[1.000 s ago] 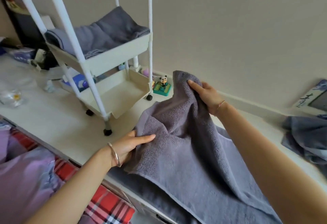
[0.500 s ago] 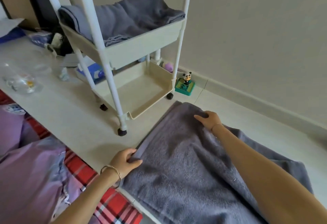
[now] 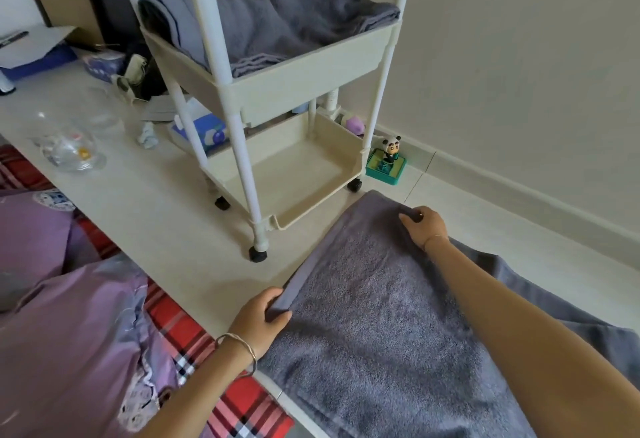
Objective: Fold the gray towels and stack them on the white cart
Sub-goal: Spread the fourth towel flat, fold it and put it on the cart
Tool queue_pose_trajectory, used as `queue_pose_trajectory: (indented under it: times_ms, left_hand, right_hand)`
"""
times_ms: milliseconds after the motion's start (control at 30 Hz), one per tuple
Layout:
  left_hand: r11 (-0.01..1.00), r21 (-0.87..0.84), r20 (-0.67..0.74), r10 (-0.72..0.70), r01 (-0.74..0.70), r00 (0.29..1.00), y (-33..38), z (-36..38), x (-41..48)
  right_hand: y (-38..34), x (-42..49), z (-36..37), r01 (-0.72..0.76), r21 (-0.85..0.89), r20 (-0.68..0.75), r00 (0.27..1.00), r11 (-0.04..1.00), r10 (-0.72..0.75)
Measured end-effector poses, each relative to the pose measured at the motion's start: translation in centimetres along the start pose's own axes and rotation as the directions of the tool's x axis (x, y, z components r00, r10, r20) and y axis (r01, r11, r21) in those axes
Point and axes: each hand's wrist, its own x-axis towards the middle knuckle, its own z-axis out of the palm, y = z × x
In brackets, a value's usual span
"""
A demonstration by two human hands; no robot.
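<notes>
A gray towel (image 3: 374, 302) lies spread on the pale floor in front of me, folded over once. My left hand (image 3: 265, 316) pinches its near left corner. My right hand (image 3: 420, 226) grips the far corner, close to the cart's wheel. The white cart (image 3: 298, 81) stands just beyond the towel. Folded gray towels (image 3: 263, 18) fill its upper tray, and its lower tray (image 3: 287, 178) holds nothing.
A panda figurine on a green base (image 3: 388, 160) sits by the wall, right of the cart. Tissue packs, a clear plastic bag (image 3: 69, 150) and clutter lie at the left. A red plaid blanket (image 3: 194, 326) and purple fabric cover my lap side.
Both hands brought the raised towel down and laid it flat on the floor, then drew its edge straight. My view has moved closer to the cart.
</notes>
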Motion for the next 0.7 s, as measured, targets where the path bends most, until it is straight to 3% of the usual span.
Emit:
queue_pose_trajectory:
  times_ms: [200,333,433,567,633,700]
  left_hand:
    - [1.0,-0.019,-0.002,-0.004,0.004,1.0,-0.5,0.3,0.1]
    - [1.0,-0.016,0.001,0.016,-0.015,1.0,-1.0,0.4,0.4]
    - [1.0,-0.016,0.001,0.018,-0.018,1.0,-1.1,0.5,0.5]
    - [1.0,-0.026,0.0,0.01,-0.01,1.0,-1.2,0.6,0.6]
    - [0.998,-0.062,0.005,-0.009,0.009,1.0,-1.2,0.5,0.6]
    - [0.996,-0.084,0.013,-0.035,0.036,0.999,-1.2,0.4,0.6]
  right_hand:
    - [-2.6,1.7,0.7,0.086,-0.028,0.093,0.992,0.996,-0.083]
    - [-4.3,1.9,1.7,0.25,0.068,-0.125,0.963,0.966,-0.241]
    - [-4.1,2.1,2.2,0.191,-0.045,-0.227,0.954,0.981,-0.196]
    - [-2.0,2.5,2.6,0.05,-0.296,-0.085,0.993,0.954,-0.079]
    - [-1.7,1.3,2.6,0.073,-0.296,-0.107,0.988,0.953,-0.109]
    - [-1.7,-0.8,2.9,0.194,-0.219,-0.157,0.96,0.956,-0.231]
